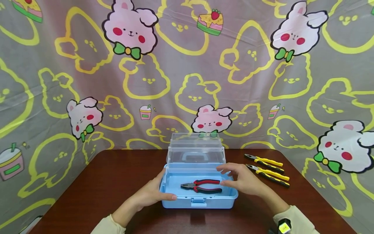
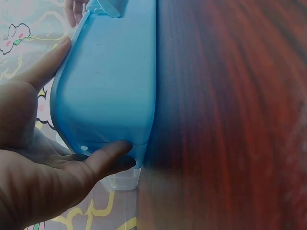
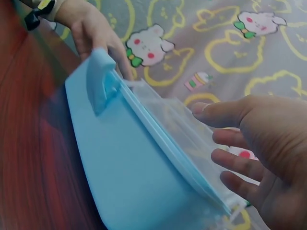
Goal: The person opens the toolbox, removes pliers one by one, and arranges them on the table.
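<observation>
A light blue toolbox stands on the table with its clear lid raised at the back. Inside it lie combination pliers with red and black handles, their jaws pointing left. My left hand holds the left end of the box, the thumb at the front rim and the fingers against the outer end wall, as the left wrist view also shows. Over the right end of the box is my right hand, its fingers spread and relaxed, thumb and fingertips close to the pliers' handles in the head view.
To the right of the box, two pairs of pliers with yellow and black handles lie on the dark wooden table: one pair behind, another pair nearer. A patterned curtain hangs behind and beside the table.
</observation>
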Tool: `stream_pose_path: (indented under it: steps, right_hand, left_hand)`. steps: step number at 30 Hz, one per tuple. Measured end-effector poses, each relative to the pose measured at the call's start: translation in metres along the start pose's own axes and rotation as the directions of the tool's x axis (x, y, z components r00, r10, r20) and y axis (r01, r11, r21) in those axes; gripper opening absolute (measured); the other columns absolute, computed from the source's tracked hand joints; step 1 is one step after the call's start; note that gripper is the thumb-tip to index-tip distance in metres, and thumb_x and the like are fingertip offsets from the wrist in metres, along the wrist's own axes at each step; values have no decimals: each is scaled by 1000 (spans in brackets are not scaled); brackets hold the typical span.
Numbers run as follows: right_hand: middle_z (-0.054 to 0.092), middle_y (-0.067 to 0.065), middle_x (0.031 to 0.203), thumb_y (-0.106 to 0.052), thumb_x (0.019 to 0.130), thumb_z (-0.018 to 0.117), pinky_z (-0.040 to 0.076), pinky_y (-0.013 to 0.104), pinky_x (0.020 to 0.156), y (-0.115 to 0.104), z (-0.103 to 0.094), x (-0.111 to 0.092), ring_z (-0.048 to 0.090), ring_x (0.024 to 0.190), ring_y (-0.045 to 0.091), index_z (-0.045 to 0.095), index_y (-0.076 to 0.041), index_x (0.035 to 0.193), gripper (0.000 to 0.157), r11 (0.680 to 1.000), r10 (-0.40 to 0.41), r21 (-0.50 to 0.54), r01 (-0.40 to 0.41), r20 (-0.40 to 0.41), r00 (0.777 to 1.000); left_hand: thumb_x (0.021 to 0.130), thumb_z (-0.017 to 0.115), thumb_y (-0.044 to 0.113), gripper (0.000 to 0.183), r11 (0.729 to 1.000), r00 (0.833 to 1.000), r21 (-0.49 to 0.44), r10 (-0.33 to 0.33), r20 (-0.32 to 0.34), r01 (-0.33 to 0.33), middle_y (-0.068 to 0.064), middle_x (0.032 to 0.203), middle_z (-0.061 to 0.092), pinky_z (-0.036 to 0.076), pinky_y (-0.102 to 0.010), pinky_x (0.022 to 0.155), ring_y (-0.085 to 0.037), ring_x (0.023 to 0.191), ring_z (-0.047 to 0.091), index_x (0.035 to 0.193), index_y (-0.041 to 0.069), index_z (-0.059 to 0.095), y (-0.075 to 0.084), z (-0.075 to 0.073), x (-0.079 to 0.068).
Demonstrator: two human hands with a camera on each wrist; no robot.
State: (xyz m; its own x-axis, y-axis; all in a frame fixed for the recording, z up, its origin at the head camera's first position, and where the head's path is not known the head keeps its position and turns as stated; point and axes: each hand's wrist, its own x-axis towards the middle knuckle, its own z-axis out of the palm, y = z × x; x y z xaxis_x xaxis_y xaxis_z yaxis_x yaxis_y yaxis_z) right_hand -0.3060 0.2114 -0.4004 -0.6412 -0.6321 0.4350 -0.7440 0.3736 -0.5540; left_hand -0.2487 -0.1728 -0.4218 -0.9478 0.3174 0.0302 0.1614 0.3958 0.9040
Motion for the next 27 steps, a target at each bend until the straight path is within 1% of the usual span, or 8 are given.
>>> stream_pose_path:
  steps: [4,8,12,15,19,24,27]
  right_hand:
    - [71,-5,123,-26,93,82,56,43,88,-5,9,8,68,105,17,69,-17,133,44,999,-27,24,26,45,999]
    - [70,-5,126,-24,93,81,54,43,92,-9,16,15,68,109,24,68,-15,134,44,999,-27,40,23,106,994]
    - [69,1,129,-24,93,81,54,46,94,-11,22,20,67,112,29,68,-12,134,45,999,-5,42,-3,175,985]
    - [68,1,131,-28,93,80,54,48,93,-11,25,23,67,114,28,68,-12,134,46,1000,9,18,-13,209,978]
    - [66,-1,135,-28,93,80,52,48,96,-9,29,28,64,120,24,67,-11,137,48,1000,17,-18,-13,256,967]
    - [64,0,139,-28,94,80,49,47,100,-5,34,36,57,127,18,64,-11,141,52,998,18,-70,5,329,944]
    - [62,1,142,-32,94,79,48,46,102,-2,38,41,55,129,16,62,-11,144,57,995,29,-100,9,367,930]
  left_hand:
    - [81,90,39,123,1000,1000,-1,0,7,0,-21,159,34,40,-58,105,-36,129,46,167,9,8,0,0,0]
    - [81,90,40,123,1000,1000,8,-7,5,7,-21,160,33,40,-58,105,-36,130,46,167,9,8,0,0,0]
    - [81,90,39,123,1000,1000,5,-3,5,3,-21,160,34,40,-57,104,-36,129,46,167,9,8,1,0,0]
    - [81,90,39,123,1000,1000,3,4,9,-4,-21,160,33,40,-56,104,-36,129,46,167,9,7,1,-1,0]
    - [81,90,39,124,1000,1000,3,6,15,-6,-21,160,33,41,-56,104,-37,129,47,167,9,6,0,-1,0]
    - [81,90,40,124,1000,1000,10,-5,3,5,-22,160,33,40,-57,104,-37,129,46,166,8,7,-1,-1,0]
    - [80,90,41,124,1000,1000,20,-7,-3,7,-22,161,32,39,-58,105,-36,129,46,166,7,7,-1,-1,0]
